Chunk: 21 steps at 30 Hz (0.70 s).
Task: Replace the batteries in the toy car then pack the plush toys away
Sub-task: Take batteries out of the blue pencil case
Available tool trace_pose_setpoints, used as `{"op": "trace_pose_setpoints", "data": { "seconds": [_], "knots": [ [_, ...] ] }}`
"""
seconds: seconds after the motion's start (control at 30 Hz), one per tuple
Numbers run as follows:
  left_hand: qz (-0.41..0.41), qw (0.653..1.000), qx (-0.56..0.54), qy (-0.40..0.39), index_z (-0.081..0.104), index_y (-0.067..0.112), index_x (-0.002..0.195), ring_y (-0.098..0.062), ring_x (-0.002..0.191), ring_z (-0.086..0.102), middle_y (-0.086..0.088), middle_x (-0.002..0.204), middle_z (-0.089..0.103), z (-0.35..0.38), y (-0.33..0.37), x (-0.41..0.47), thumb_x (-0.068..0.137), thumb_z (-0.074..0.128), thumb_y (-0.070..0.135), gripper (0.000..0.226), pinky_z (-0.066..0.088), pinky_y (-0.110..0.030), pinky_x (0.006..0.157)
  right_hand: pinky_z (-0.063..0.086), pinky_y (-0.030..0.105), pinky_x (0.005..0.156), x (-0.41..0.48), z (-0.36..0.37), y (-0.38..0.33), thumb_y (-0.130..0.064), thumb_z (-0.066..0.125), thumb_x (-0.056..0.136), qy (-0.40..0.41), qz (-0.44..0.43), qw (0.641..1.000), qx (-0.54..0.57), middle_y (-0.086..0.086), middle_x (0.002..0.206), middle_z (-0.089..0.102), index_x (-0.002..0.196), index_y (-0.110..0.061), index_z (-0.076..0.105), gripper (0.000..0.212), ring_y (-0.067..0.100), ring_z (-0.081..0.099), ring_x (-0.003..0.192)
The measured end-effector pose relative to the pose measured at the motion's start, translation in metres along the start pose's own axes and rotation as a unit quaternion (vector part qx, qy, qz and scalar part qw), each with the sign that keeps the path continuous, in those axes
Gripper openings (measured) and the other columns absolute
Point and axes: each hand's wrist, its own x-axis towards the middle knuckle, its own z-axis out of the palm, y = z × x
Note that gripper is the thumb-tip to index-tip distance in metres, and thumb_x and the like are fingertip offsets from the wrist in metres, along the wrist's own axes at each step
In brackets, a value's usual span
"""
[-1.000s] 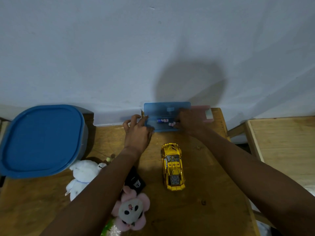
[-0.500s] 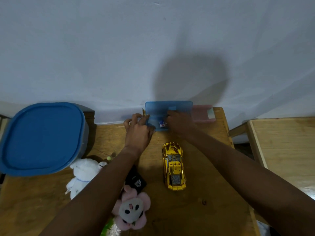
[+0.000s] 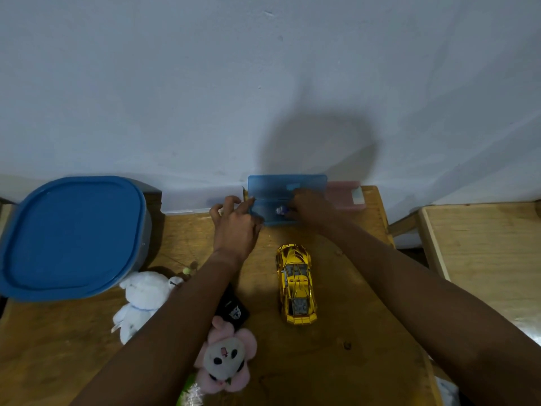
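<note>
Head-down view of a wooden table point(image 3: 336, 361) against a pale wall.

Largest thing on it, far left of the yellow toy car point(image 3: 296, 284): a blue-lidded tub point(image 3: 70, 235), lid on.

Right of the car, well apart: the corner of a second table point(image 3: 483, 247).

Left of the car, just beside the tub: a white plush point(image 3: 143, 300), lying flat.

Nearer the viewer and left of the car: a pink flower plush point(image 3: 225, 358), face up.

The car itself in the middle of the table, upright on its wheels, untouched by either hand.

Beyond the car, against the wall: a clear blue case point(image 3: 287, 189), lid raised.

At the case's left end, beyond and left of the car: left hand point(image 3: 234, 227), fingers loosely arched, one fingertip pressed on the case as if steadying it.

Straight beyond the car: right hand point(image 3: 310, 209), reaching into the open case, fingers bent down at a small battery point(image 3: 280, 210). Pinched or only touched: cannot tell.

Beyond and right of the car, touching the blue case: a pink case point(image 3: 345, 191).

Left of the car, partly under the left forearm: a small black pouch point(image 3: 234, 310).

Progress, as a judgement: very early. Fresh battery only now being fetched. Car's underside hidden, so compartment state unknown. Both plushes out on the table. Left to do: the battery swap, then packing the plushes away.
</note>
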Motion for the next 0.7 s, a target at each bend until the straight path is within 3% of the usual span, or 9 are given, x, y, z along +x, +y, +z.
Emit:
{"op": "trace_pose_setpoints", "data": {
  "seconds": [0.1, 0.17, 0.27, 0.33, 0.5, 0.6, 0.7],
  "knots": [
    [0.003, 1.000, 0.007, -0.001, 0.075, 0.040, 0.106, -0.027, 0.136, 0.033, 0.006, 0.153, 0.047, -0.002, 0.001, 0.001, 0.095, 0.059, 0.047, 0.021, 0.024, -0.048, 0.102, 0.047, 0.032, 0.073, -0.020, -0.008, 0.007, -0.030, 0.063, 0.093, 0.116, 0.035, 0.976, 0.181, 0.013, 0.093, 0.070, 0.107, -0.008, 0.072, 0.028, 0.024, 0.065, 0.084],
    [0.001, 1.000, 0.007, 0.002, 0.075, 0.040, 0.106, -0.027, 0.136, 0.033, 0.005, 0.152, 0.048, 0.000, 0.001, 0.000, 0.094, 0.059, 0.047, 0.021, 0.023, -0.047, 0.101, 0.051, 0.033, 0.069, -0.039, -0.012, 0.010, -0.026, 0.067, 0.091, 0.113, 0.061, 0.957, 0.260, 0.010, 0.083, 0.069, 0.101, -0.007, 0.072, 0.022, 0.021, 0.063, 0.073],
    [-0.003, 1.000, -0.006, 0.011, 0.076, 0.039, 0.105, -0.028, 0.135, 0.033, 0.004, 0.151, 0.049, 0.005, 0.001, -0.003, 0.094, 0.061, 0.044, 0.020, 0.024, -0.047, 0.100, 0.048, 0.032, 0.069, -0.062, 0.005, 0.016, -0.034, 0.069, 0.089, -0.021, 0.095, 0.978, 0.184, -0.001, 0.079, 0.066, 0.098, -0.008, 0.072, 0.027, 0.012, 0.061, 0.070],
    [-0.005, 1.000, -0.015, 0.016, 0.077, 0.038, 0.105, -0.028, 0.135, 0.033, 0.003, 0.151, 0.049, 0.006, 0.002, -0.004, 0.094, 0.060, 0.044, 0.021, 0.025, -0.048, 0.099, 0.050, 0.034, 0.073, -0.069, 0.027, 0.022, -0.036, 0.069, 0.088, -0.040, 0.108, 0.978, 0.175, 0.006, 0.085, 0.069, 0.101, -0.008, 0.073, 0.031, 0.019, 0.065, 0.079],
    [0.001, 1.000, -0.022, -0.009, 0.073, 0.035, 0.113, -0.031, 0.142, 0.025, -0.001, 0.157, 0.040, 0.003, 0.005, -0.006, 0.095, 0.059, 0.044, 0.024, 0.023, -0.052, 0.106, 0.049, 0.029, 0.079, -0.076, 0.043, 0.018, -0.037, 0.071, 0.086, 0.049, 0.100, 0.968, 0.225, -0.005, 0.096, 0.063, 0.106, -0.015, 0.070, 0.030, 0.012, 0.061, 0.092],
    [0.004, 0.999, -0.033, -0.013, 0.072, 0.034, 0.117, -0.032, 0.144, 0.023, -0.002, 0.158, 0.038, 0.005, 0.005, -0.008, 0.095, 0.059, 0.044, 0.027, 0.022, -0.054, 0.108, 0.042, 0.026, 0.069, -0.075, 0.050, 0.019, -0.041, 0.069, 0.086, 0.097, 0.090, 0.972, 0.194, 0.001, 0.091, 0.067, 0.100, -0.015, 0.070, 0.029, 0.016, 0.061, 0.086],
    [0.005, 0.999, -0.039, -0.007, 0.071, 0.033, 0.119, -0.032, 0.145, 0.024, -0.004, 0.158, 0.039, 0.007, 0.004, -0.008, 0.095, 0.060, 0.044, 0.029, 0.022, -0.055, 0.108, 0.040, 0.025, 0.074, -0.078, 0.055, 0.019, -0.043, 0.069, 0.086, 0.127, 0.095, 0.968, 0.194, 0.002, 0.102, 0.066, 0.110, -0.018, 0.069, 0.035, 0.013, 0.057, 0.093]
  ]
}}
